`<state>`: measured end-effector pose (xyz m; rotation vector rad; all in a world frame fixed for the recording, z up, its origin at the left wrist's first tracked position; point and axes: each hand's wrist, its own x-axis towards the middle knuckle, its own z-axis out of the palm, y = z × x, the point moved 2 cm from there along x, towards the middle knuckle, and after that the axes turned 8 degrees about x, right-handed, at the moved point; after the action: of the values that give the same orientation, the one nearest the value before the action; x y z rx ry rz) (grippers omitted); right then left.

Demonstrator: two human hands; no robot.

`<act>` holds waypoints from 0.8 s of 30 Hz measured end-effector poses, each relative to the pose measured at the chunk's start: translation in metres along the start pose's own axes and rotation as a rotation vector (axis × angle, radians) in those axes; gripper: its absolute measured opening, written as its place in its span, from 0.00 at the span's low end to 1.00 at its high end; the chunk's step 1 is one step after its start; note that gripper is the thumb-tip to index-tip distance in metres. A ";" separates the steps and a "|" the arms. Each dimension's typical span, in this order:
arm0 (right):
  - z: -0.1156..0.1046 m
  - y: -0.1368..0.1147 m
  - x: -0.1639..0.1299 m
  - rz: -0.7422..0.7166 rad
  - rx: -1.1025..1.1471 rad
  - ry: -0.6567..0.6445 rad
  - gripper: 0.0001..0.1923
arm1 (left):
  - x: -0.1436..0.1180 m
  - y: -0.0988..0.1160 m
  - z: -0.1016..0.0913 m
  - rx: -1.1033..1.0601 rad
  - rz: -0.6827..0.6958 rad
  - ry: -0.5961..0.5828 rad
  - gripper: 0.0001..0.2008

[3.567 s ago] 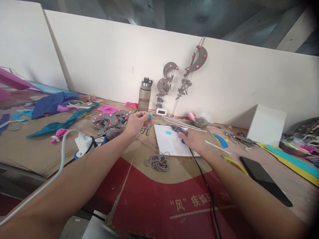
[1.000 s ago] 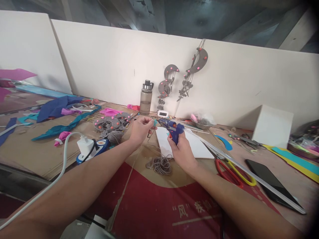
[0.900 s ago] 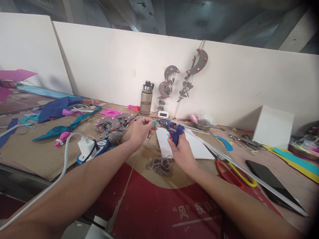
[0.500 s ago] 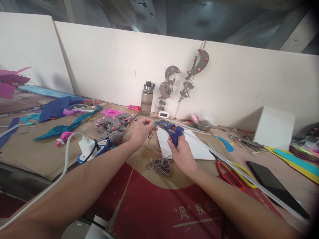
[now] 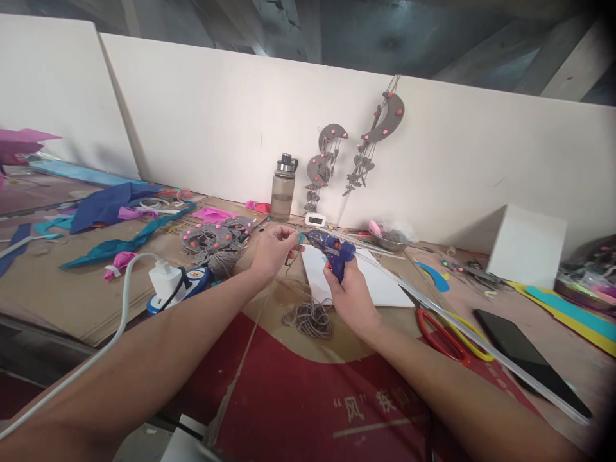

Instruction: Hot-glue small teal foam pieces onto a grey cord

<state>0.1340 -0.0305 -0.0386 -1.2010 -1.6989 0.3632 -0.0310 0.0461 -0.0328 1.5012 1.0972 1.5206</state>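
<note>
My left hand (image 5: 276, 249) pinches a small teal piece (image 5: 301, 238) between thumb and fingers; what it is exactly I cannot make out. Wrapped around the handle of a blue hot glue gun (image 5: 335, 251) is my right hand (image 5: 355, 292). The gun's nozzle points left, right beside the teal piece; I cannot tell whether they touch. A long clear glue stick (image 5: 433, 304) runs out of its back toward the lower right. Below the hands lies a coil of grey cord (image 5: 310, 319), with strands leading up toward my left hand. A white sheet (image 5: 385, 285) lies under the gun.
Red-and-yellow-handled scissors (image 5: 445, 337) and a black phone (image 5: 524, 356) lie at right. A water bottle (image 5: 282, 192) and small digital clock (image 5: 315, 220) stand behind. Grey felt pieces with pink dots (image 5: 212, 237), a power strip with white plug (image 5: 166, 282) and fabric scraps (image 5: 115, 205) are left.
The glue gun's nozzle and the teal piece have shifted very slightly against each other. Both hands keep their grip; the camera view has moved a little.
</note>
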 end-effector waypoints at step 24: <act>0.002 0.002 -0.001 0.010 0.001 0.007 0.13 | 0.000 -0.001 0.000 -0.009 -0.017 0.002 0.07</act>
<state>0.1335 -0.0300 -0.0418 -1.2087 -1.6873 0.3658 -0.0311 0.0468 -0.0338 1.4812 1.1004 1.5135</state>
